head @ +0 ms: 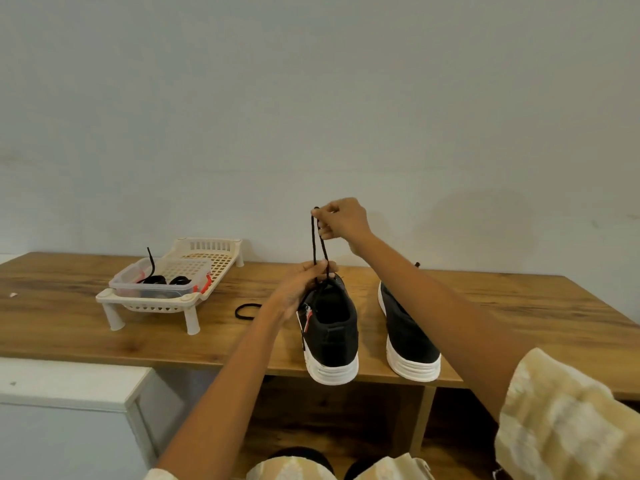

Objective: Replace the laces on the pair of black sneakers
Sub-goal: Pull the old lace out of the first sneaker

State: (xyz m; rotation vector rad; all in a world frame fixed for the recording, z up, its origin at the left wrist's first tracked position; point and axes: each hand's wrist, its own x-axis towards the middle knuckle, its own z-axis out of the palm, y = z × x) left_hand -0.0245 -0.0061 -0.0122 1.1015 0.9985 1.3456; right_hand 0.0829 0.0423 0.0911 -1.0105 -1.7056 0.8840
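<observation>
Two black sneakers on desk (519,306), heels toward the viewer. Left hand (298,289) grips the left sneaker (332,334) at its tongue. Right hand (343,220), raised above, fingers pinching a black lace (317,244) taut from that shoe. Right sneaker (408,337) just beside. Loose lace (246,310) nearby; more laces in clear box (156,289) on rack (194,303).

Soft even daylight, faint shadow on wall (485,216), wide-angle edge bending, slight blur

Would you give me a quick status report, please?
Right hand pinches lace raised above left sneaker. Left hand steadies that sneaker. Nothing in the way.
</observation>
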